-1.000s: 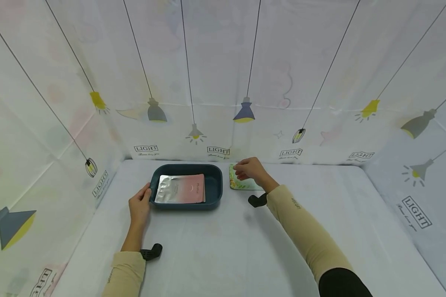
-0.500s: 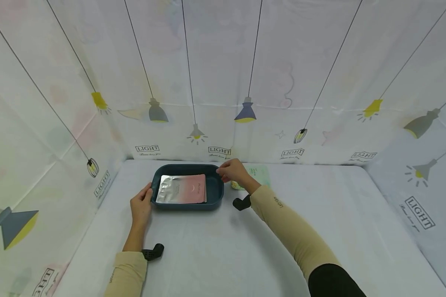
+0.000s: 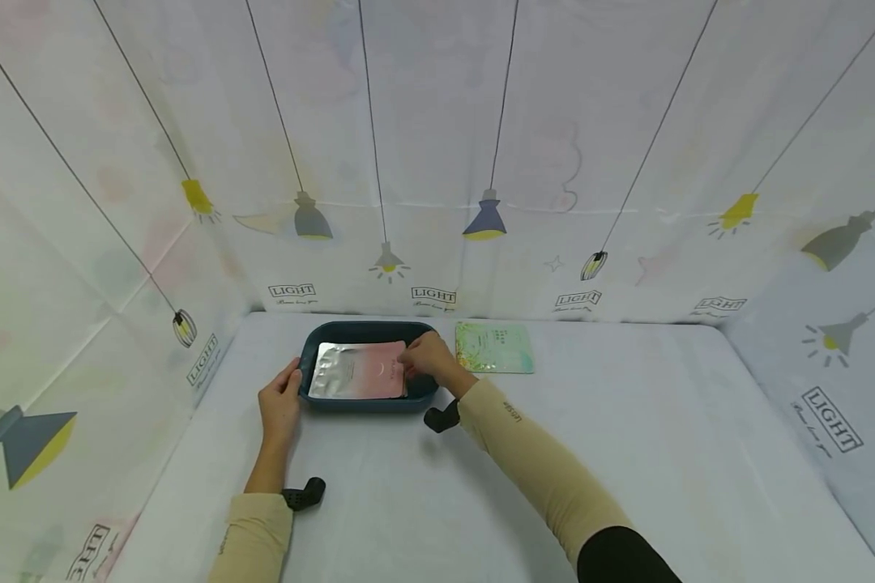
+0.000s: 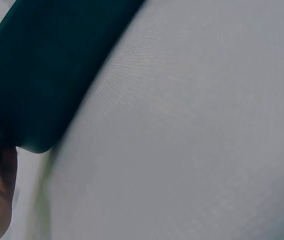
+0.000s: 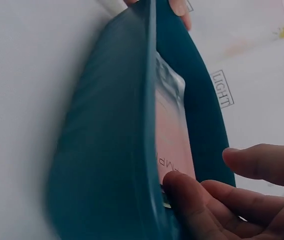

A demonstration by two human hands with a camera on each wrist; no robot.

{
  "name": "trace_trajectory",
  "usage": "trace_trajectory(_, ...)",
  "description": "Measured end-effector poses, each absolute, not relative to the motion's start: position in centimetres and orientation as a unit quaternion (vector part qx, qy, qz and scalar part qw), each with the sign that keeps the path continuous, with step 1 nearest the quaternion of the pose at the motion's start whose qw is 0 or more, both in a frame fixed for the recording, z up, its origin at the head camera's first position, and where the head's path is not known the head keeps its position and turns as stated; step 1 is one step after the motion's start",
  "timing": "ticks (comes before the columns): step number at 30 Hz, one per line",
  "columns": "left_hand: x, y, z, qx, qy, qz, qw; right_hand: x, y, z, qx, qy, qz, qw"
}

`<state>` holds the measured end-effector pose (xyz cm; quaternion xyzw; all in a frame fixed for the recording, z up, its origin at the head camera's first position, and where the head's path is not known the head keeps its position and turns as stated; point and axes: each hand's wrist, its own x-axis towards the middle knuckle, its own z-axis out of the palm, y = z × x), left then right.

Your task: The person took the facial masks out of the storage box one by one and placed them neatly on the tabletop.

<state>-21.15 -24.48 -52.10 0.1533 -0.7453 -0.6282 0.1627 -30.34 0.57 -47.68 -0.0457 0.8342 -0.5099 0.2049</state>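
A dark teal tray [image 3: 364, 406] stands at the back left of the table. Inside lies a flat silver-and-pink sachet [image 3: 353, 372], with another edge showing beneath its right end. My left hand [image 3: 280, 405] holds the tray's left end, thumb at the rim; the left wrist view catches fingers [image 4: 7, 167] against the tray wall. My right hand [image 3: 432, 360] reaches over the tray's right end. In the right wrist view its fingertips [image 5: 179, 185] are right at the sachet's printed end, while the thumb [image 5: 252, 159] stands apart from them.
A green flowered sachet [image 3: 494, 348] lies flat on the table, right of the tray. The white-covered table [image 3: 627, 453] meets a cloth backdrop [image 3: 539, 162] printed with lamps, close behind the tray.
My right hand has moved left, from over the green sachet across the tray's rim to the pink sachet. The green sachet is now uncovered. My left hand stays at the tray.
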Motion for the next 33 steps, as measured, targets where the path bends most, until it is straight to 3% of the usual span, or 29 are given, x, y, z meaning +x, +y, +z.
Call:
trace_trajectory(7, -22.2, -25.1, -54.5, 0.156, -0.755, -0.611, 0.179, -30.2, -0.2, -48.4, -0.033, 0.85, -0.48, 0.214)
trace_trajectory(14, -21.9, -25.0, -53.5, 0.16, -0.751, -0.62, 0.161, -29.9, -0.8, -48.4, -0.018, 0.869, -0.449, 0.207)
trace_trajectory(23, -22.1, -25.2, -54.4, 0.159, -0.752, -0.616, 0.173, -29.5, -2.0, -48.7, 0.029, 0.869, -0.47, 0.155)
trace_trajectory(33, -22.2, -25.3, -55.0, 0.162, -0.755, -0.614, 0.166, -29.4, -2.7, -49.0, 0.061, 0.852, -0.501, 0.136)
